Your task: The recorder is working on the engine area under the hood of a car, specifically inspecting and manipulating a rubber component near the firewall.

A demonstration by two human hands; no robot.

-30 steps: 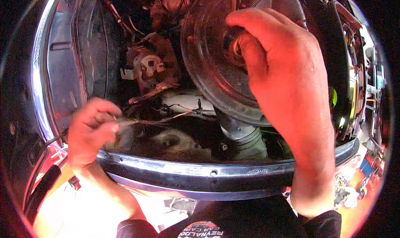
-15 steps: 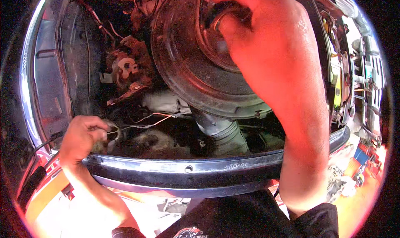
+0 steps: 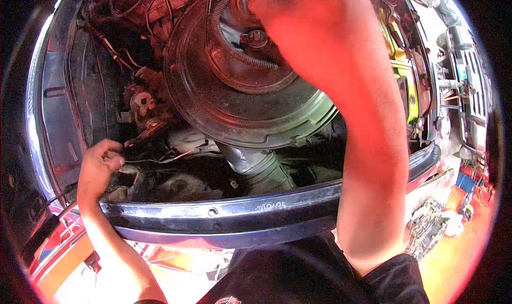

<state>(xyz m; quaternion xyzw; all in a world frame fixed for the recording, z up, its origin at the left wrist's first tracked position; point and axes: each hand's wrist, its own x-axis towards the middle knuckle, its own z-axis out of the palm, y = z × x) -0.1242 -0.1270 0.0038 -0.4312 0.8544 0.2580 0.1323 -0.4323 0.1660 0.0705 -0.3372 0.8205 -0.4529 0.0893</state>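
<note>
At the front left of an engine bay, my left hand is closed, its fingertips pinching the end of a thin wire. That wire runs right, toward a light grey part under a big round air cleaner housing. My right arm reaches over the housing, and my right hand is curled at its centre, near the upper edge of the view. A dark thing shows between its fingers, but most of the fingers are hidden. Beside it a ribbed conduit curves down across the housing.
A dark front crossmember spans the bay between me and the engine. A ribbed duct drops from the housing. Rusty brackets stand at the left, a yellow-green part at the right. Loose parts lie on the orange floor.
The housing and crossmember sit further left in the picture as the view shifts. The ribbed conduit shows more fully. My right hand is higher and further left; my left hand has risen slightly.
</note>
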